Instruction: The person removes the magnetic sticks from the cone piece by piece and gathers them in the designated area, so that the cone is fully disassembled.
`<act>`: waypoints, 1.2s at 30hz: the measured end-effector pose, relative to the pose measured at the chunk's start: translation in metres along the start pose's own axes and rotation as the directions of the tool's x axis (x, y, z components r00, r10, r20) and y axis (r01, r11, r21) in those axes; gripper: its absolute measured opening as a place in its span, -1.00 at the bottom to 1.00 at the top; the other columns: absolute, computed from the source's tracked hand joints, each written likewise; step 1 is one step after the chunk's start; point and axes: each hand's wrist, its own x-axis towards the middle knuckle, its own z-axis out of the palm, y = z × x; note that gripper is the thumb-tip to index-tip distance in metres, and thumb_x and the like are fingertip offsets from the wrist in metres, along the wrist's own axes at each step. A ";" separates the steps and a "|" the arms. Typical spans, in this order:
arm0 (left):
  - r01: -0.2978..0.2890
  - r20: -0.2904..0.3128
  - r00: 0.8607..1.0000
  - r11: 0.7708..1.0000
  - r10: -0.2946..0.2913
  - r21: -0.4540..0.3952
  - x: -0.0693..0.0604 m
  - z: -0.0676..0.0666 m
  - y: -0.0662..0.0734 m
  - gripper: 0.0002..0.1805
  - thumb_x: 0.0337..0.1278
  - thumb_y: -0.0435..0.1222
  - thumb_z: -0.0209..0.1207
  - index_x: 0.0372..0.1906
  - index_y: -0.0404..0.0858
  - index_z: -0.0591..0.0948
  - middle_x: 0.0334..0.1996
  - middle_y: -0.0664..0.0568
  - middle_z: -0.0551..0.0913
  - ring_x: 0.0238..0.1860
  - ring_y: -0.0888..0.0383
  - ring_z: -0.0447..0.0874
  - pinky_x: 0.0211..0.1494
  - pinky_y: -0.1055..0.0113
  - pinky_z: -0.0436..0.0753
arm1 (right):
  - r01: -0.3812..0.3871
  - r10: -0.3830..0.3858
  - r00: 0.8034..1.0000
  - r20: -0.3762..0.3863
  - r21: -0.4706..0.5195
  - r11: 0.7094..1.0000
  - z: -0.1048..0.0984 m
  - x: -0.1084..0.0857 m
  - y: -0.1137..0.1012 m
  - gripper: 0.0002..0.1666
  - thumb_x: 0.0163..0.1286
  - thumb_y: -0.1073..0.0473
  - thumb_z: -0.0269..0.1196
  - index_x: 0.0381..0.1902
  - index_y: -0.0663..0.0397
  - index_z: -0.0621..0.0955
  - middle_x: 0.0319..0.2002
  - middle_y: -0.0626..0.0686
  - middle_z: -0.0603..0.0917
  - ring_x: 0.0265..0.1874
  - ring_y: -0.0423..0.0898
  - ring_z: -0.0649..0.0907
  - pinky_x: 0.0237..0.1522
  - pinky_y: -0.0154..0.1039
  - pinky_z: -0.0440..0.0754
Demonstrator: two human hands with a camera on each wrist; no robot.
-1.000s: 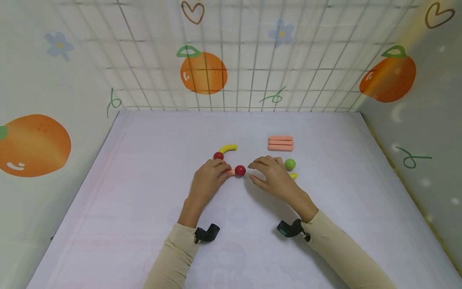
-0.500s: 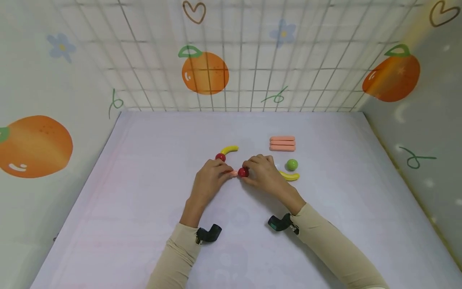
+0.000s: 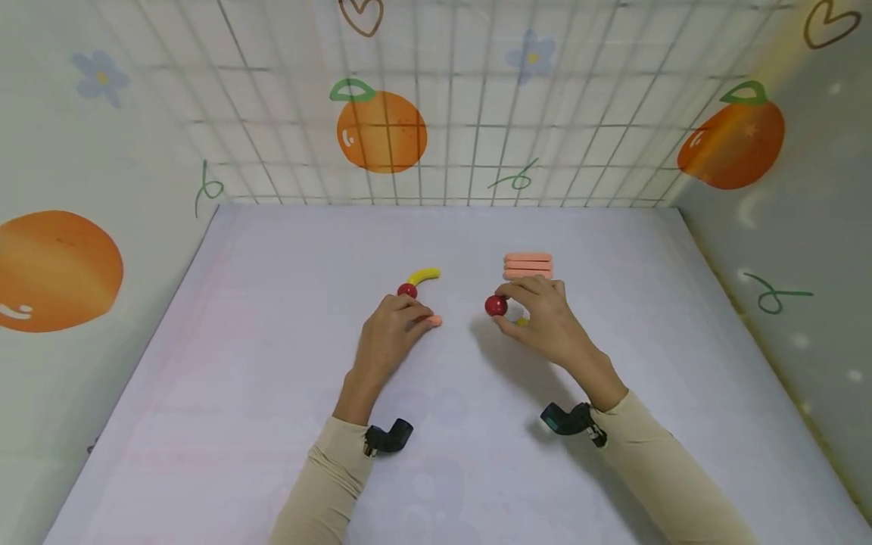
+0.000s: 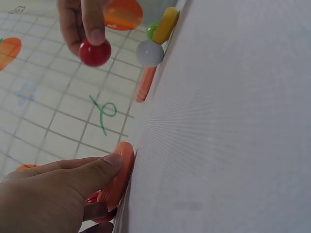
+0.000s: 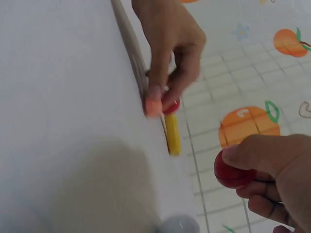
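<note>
My left hand (image 3: 391, 337) pinches a pink toy sausage (image 4: 118, 182) lying on the table; in the head view only the sausage's end shows past the fingers. My right hand (image 3: 548, 322) holds a glossy red ball (image 3: 496, 306) between thumb and fingers, raised off the table, as its shadow below shows. Just beyond the left fingers lies a second red ball (image 3: 407, 291), touching a curved yellow toy banana (image 3: 425, 275). A grey-white ball (image 4: 150, 53) sits below the right hand, beside another yellow banana (image 4: 166, 25) and a green ball (image 4: 152, 30), which the right hand hides in the head view.
Three pink sausages (image 3: 527, 262) lie side by side behind the right hand. A white cloth covers the table (image 3: 293, 265). Printed curtains with oranges and a wire grid (image 3: 463, 113) bound it at the back and sides.
My right hand has closed on the red ball at the sausage's end, then lifted it away to the right. The left hand stays on the sausage.
</note>
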 end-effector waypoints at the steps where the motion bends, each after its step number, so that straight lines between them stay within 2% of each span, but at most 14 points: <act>1: 0.003 0.003 1.000 1.000 -0.003 -0.002 0.000 0.000 0.000 -0.75 0.06 -0.07 0.43 -0.19 -0.09 0.81 -0.21 0.17 0.67 -0.14 0.14 0.51 -0.10 0.24 0.64 | -0.004 0.004 1.000 -0.016 -0.008 1.000 -0.004 -0.002 0.004 -0.66 0.09 0.19 0.56 -0.18 0.09 0.71 -0.16 0.05 0.70 -0.10 0.04 0.59 -0.18 0.01 0.24; 6: 0.019 0.015 1.000 1.000 -0.018 -0.005 -0.002 -0.001 -0.003 -0.74 0.07 -0.06 0.43 -0.19 -0.10 0.81 -0.20 0.16 0.67 -0.14 0.14 0.51 -0.10 0.23 0.64 | -0.067 0.066 0.998 -0.022 -0.025 0.997 -0.016 -0.011 0.022 -0.58 0.08 0.23 0.55 -0.09 0.17 0.70 -0.10 0.14 0.69 -0.09 0.10 0.56 -0.10 0.10 0.26; 11: 0.025 0.018 1.000 1.000 -0.024 -0.003 -0.003 0.000 -0.003 -0.73 0.06 -0.07 0.43 -0.18 -0.10 0.81 -0.19 0.16 0.67 -0.13 0.14 0.51 -0.07 0.22 0.65 | -0.145 0.146 0.988 0.048 -0.023 0.989 -0.020 -0.019 0.034 -0.51 0.08 0.27 0.54 -0.01 0.18 0.64 0.00 0.17 0.65 -0.02 0.12 0.53 -0.03 0.14 0.22; 14: 0.021 0.014 1.000 1.000 -0.021 -0.005 -0.004 0.001 -0.003 -0.73 0.06 -0.07 0.44 -0.17 -0.11 0.81 -0.19 0.15 0.67 -0.13 0.13 0.51 -0.07 0.22 0.65 | -0.165 0.168 0.982 0.083 -0.045 0.985 -0.020 -0.021 0.039 -0.54 0.11 0.25 0.53 -0.04 0.14 0.64 0.02 0.15 0.65 0.01 0.11 0.52 -0.01 0.14 0.22; 18: 0.015 0.011 1.000 1.000 -0.015 -0.004 -0.004 0.002 -0.003 -0.73 0.07 -0.07 0.43 -0.17 -0.11 0.81 -0.18 0.15 0.67 -0.12 0.13 0.52 -0.07 0.23 0.65 | -0.152 0.159 0.982 0.104 -0.076 0.985 -0.018 -0.023 0.044 -0.58 0.12 0.20 0.54 -0.07 0.11 0.67 0.01 0.15 0.64 0.01 0.11 0.52 -0.02 0.14 0.22; 24: 0.000 0.001 1.000 1.000 0.000 -0.012 -0.004 0.002 -0.003 -0.72 0.05 -0.08 0.45 -0.17 -0.13 0.81 -0.19 0.15 0.66 -0.14 0.14 0.51 -0.09 0.24 0.65 | -0.095 0.105 0.990 0.095 -0.108 0.990 -0.015 -0.023 0.048 -0.59 0.09 0.15 0.57 -0.12 0.12 0.70 -0.09 0.11 0.65 -0.09 0.09 0.53 -0.06 0.16 0.24; 31: -0.009 -0.006 1.000 1.000 0.009 -0.002 -0.002 0.002 -0.001 -0.73 0.08 -0.09 0.43 -0.17 -0.13 0.81 -0.18 0.13 0.66 -0.14 0.14 0.52 -0.08 0.24 0.65 | -0.053 0.066 0.993 0.101 -0.122 0.991 -0.011 -0.024 0.052 -0.60 0.07 0.23 0.57 -0.12 0.18 0.71 -0.12 0.11 0.65 -0.10 0.09 0.54 -0.05 0.18 0.24; 36: -0.006 -0.006 1.000 1.000 0.006 -0.014 -0.002 0.002 0.000 -0.73 0.06 -0.09 0.44 -0.17 -0.13 0.81 -0.19 0.14 0.66 -0.14 0.15 0.51 -0.09 0.25 0.65 | -0.058 0.076 0.988 0.134 -0.137 0.989 -0.010 -0.025 0.054 -0.57 0.07 0.26 0.56 -0.08 0.20 0.71 -0.07 0.15 0.66 -0.05 0.12 0.53 -0.04 0.19 0.24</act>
